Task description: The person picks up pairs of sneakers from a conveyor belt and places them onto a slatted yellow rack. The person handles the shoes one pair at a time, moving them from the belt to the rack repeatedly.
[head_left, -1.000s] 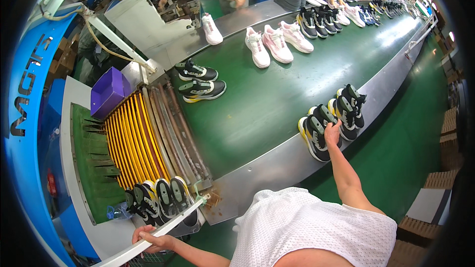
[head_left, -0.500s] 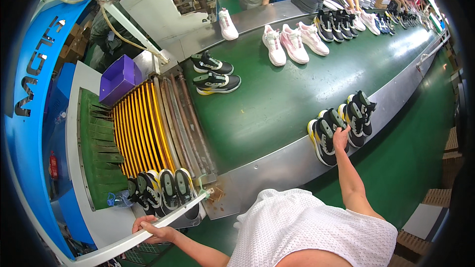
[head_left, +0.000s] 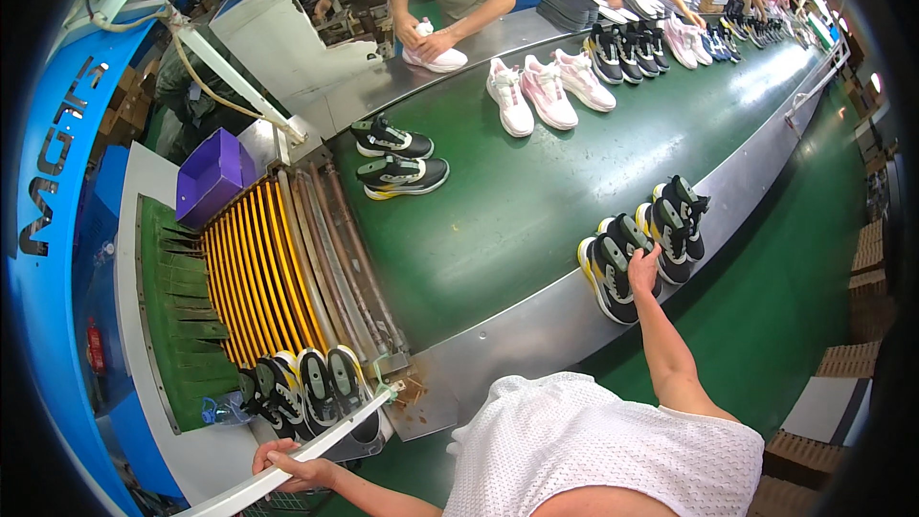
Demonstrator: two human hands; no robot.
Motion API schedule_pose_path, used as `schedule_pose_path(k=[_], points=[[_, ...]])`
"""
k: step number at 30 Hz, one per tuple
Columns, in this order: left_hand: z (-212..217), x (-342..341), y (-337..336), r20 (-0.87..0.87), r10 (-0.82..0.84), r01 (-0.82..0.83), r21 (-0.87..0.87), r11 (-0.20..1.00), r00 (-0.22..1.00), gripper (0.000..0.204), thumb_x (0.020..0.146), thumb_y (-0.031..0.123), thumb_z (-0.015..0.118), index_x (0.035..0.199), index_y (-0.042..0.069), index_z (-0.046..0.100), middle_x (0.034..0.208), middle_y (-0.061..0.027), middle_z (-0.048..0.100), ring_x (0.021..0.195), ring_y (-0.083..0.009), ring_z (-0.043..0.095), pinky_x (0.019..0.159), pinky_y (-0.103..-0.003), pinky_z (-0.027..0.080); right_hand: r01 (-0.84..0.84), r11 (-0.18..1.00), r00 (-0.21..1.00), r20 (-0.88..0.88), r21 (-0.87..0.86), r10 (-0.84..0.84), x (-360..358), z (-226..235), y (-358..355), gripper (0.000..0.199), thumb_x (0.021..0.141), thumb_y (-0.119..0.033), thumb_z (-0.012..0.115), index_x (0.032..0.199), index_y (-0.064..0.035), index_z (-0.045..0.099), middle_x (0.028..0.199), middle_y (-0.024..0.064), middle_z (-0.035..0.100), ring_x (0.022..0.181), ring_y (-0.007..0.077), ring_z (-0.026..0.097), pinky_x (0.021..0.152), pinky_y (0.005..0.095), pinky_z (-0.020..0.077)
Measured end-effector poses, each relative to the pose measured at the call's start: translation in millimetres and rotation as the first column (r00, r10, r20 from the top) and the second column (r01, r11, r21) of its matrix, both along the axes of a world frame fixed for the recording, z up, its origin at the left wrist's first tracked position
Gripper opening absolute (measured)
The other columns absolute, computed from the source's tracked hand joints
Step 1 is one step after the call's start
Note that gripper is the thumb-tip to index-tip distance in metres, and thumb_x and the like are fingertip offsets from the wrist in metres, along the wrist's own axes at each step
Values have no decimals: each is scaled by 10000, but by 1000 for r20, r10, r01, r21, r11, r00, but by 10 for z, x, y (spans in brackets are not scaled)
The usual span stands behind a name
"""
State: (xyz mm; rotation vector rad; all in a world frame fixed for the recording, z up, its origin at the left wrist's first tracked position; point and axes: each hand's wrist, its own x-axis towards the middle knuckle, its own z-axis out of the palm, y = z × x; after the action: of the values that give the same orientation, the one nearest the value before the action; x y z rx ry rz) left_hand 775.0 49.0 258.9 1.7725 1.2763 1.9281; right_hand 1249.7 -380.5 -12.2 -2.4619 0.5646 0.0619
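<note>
Right hand: my right hand (head_left: 643, 268) lies with fingers curled over the heel of a black, grey and yellow sports shoe (head_left: 606, 276) at the near edge of the green conveyor belt (head_left: 498, 220); I judge it a light hold, not a lift.
Left hand: my left hand (head_left: 287, 467) is closed around a long white bar (head_left: 316, 445) low beside the machine.
Shoes set down: a second dark shoe (head_left: 634, 241) touches the first, and another dark pair (head_left: 678, 215) stands just beside them; these four look placed.
Shoes waiting: four dark shoes with white soles (head_left: 304, 391) stand on edge at the end of the yellow roller rack (head_left: 251, 273), near my left hand; I judge these are left to move.
Further along: a black pair (head_left: 397, 158) sits mid-belt, pink and white shoes (head_left: 541, 91) beyond it, where another person's hands (head_left: 431, 38) handle a white shoe.
Progress: roughly halfway through this batch, by my reckoning.
</note>
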Motion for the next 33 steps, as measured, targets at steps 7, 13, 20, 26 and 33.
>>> schedule_pose_path(k=[7, 13, 20, 26, 33], points=[[27, 36, -13, -12, 20, -19, 16, 1000, 1000, 206, 982, 210, 541, 958, 6, 515, 749, -86, 538, 588, -153, 494, 532, -272, 388, -13, 1000, 1000, 24, 19, 13, -9, -10, 5, 585, 977, -365, 464, 1487, -128, 302, 1181, 358, 645, 1083, 558, 606, 938, 590, 451], [16, 22, -1, -10, -14, 14, 24, 1000, 1000, 194, 981, 205, 540, 948, 18, 500, 752, -83, 532, 583, -149, 475, 535, -280, 388, -18, 1000, 1000, 24, 16, 17, -1, -91, -48, 607, 964, -370, 439, 1520, -187, 279, 1163, 355, 659, 1100, 540, 617, 964, 578, 456], [-24, 5, 11, 17, -31, 31, 27, 999, 999, 180, 981, 188, 540, 964, 17, 484, 771, -89, 529, 586, -152, 478, 534, -280, 387, -21, 1000, 999, 26, 12, 21, 20, -160, -81, 616, 960, -366, 443, 1521, -172, 279, 1203, 365, 639, 1123, 549, 600, 979, 576, 449], [-65, -47, 34, 10, -57, 56, 41, 998, 998, 186, 977, 186, 548, 970, 13, 480, 775, -95, 523, 579, -152, 473, 519, -279, 380, -17, 1000, 1000, 8, 22, 16, 9, -159, -49, 627, 960, -371, 441, 1529, -172, 270, 1235, 363, 626, 1172, 544, 579, 1015, 575, 425], [-93, -72, 37, 8, -36, 35, 28, 999, 999, 209, 970, 210, 559, 969, 16, 482, 754, -81, 509, 573, -148, 461, 524, -285, 373, -5, 999, 1000, 9, 47, 5, -24, -122, -15, 636, 956, -352, 445, 1538, -170, 264, 1228, 352, 637, 1157, 538, 590, 1005, 572, 438]])
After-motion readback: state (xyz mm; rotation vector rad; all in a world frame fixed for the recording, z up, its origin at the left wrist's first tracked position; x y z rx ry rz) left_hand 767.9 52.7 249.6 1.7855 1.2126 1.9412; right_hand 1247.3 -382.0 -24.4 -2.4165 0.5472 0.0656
